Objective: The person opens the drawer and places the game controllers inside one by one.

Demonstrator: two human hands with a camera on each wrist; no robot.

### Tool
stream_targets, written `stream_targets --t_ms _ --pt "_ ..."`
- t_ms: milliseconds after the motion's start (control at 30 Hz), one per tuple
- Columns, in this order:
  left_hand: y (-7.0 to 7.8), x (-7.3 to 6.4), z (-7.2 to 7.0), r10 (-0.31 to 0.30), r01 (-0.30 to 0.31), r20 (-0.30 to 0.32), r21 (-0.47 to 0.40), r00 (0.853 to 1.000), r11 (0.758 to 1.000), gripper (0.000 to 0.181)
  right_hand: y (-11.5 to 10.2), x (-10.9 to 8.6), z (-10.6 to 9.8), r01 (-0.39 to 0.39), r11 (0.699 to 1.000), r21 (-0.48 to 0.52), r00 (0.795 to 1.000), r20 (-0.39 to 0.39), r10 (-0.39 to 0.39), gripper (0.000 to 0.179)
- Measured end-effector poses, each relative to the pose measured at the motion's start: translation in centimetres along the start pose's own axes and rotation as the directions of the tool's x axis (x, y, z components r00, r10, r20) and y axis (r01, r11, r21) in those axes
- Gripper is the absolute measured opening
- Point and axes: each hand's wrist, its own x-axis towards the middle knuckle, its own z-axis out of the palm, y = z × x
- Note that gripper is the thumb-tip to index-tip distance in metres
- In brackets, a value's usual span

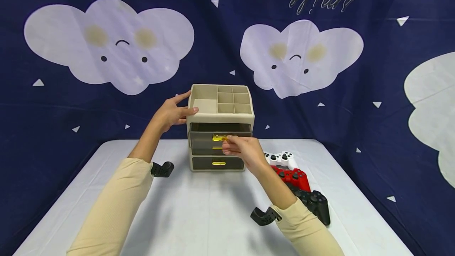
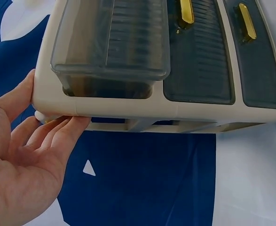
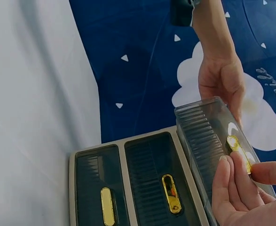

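Observation:
A cream desktop organizer (image 1: pixel 220 118) with three dark see-through drawers stands at the back of the white table. Its top drawer (image 1: pixel 200 139) is pulled partway out, the two lower ones sit flush. My right hand (image 1: pixel 245 149) pinches the gold handle (image 3: pixel 232 142) of that top drawer between thumb and fingers. My left hand (image 1: pixel 172 112) grips the organizer's upper left corner, thumb on one face and fingers around the side, as the left wrist view (image 2: pixel 29 155) shows.
Right of the organizer lie a white game controller (image 1: pixel 284 158), a red controller (image 1: pixel 296 177) and a black controller (image 1: pixel 316 204), close to my right forearm. A dark blue cloth (image 1: pixel 220 23) with clouds hangs behind the table (image 1: pixel 199 216).

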Motion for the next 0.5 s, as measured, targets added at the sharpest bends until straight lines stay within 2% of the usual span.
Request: stream_targets --t_ms 500 --pt "0.2 -0.1 0.0 -0.006 0.006 0.014 -0.003 1.000 1.000 0.086 -0.2 -1.9 -0.2 -0.014 1.000 -0.007 1.000 0.014 0.014 0.029"
